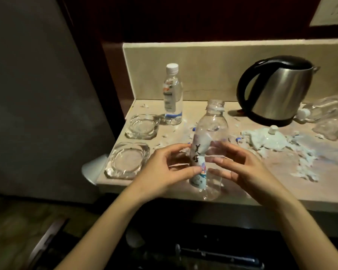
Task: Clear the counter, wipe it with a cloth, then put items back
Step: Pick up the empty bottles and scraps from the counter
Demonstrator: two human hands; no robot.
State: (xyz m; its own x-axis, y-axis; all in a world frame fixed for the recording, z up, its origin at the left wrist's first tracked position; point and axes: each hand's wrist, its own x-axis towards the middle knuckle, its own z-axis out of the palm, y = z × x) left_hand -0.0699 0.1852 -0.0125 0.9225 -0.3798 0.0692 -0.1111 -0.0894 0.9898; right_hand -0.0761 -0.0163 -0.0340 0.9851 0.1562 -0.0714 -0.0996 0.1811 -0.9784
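You are holding the empty uncapped bottle (208, 151) upright just above the front edge of the counter (242, 193), your left hand (164, 172) pinching its label side and your right hand (240, 168) gripping the clear side, probably so it comes away without dragging through the paper scraps (277, 152) (they are lying thick to the right). Behind it, the sealed bottle (173, 94), two glass ashtrays (142, 126) and the kettle (275, 90) are waiting uncleared, while the crushed bottles (328, 115) at the right edge are running out of view, and no cloth is showing.

empty bottle (207, 151) label: black chinese characters, first reads "美"; capped bottle (173, 94) label illegible.
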